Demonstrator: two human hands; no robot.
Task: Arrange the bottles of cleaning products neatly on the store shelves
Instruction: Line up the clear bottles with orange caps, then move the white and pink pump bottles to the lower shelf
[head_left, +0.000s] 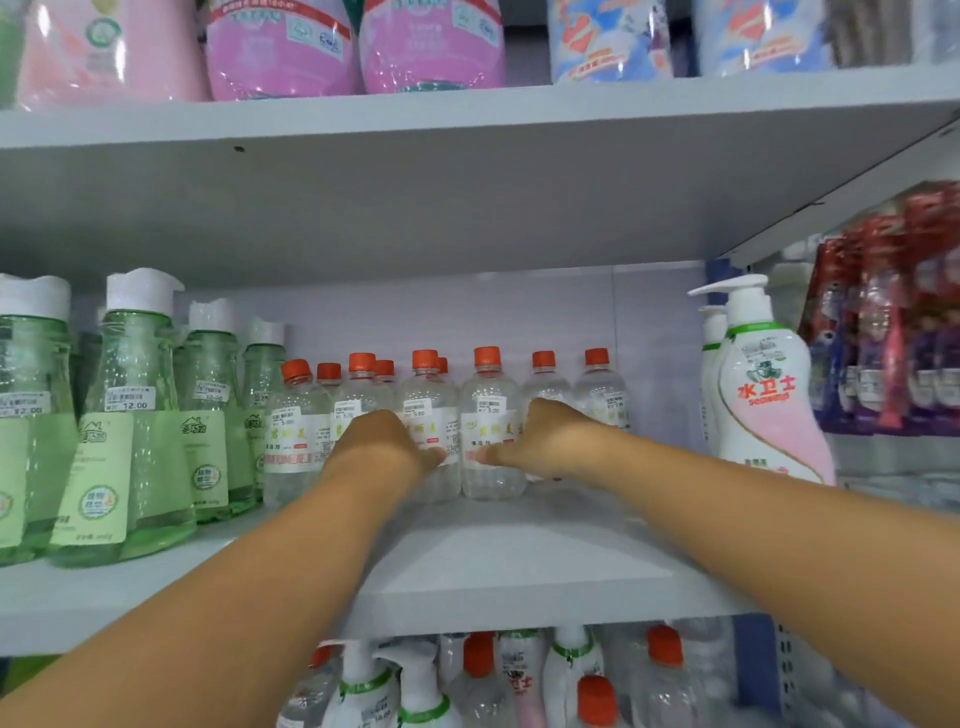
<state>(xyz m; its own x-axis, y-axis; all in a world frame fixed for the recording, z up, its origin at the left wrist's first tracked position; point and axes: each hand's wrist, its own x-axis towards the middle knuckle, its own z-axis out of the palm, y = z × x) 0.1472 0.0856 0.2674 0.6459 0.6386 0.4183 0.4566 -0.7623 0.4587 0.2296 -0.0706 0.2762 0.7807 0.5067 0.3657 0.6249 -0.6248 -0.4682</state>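
Gripping upright orange-capped clear bottles (488, 431), caps up, left hand (382, 444), right hand (545, 439), middle shelf (519, 561).

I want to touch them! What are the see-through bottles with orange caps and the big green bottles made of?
The clear orange-capped bottles look like thin, glossy plastic: ribbed walls, see-through, paper labels. The green flask-shaped bottles seem thicker tinted plastic, shiny, with white caps; glass can't be ruled out.

clear glossy plastic bottles (485, 441), paper labels; matt smooth painted shelf (519, 561).
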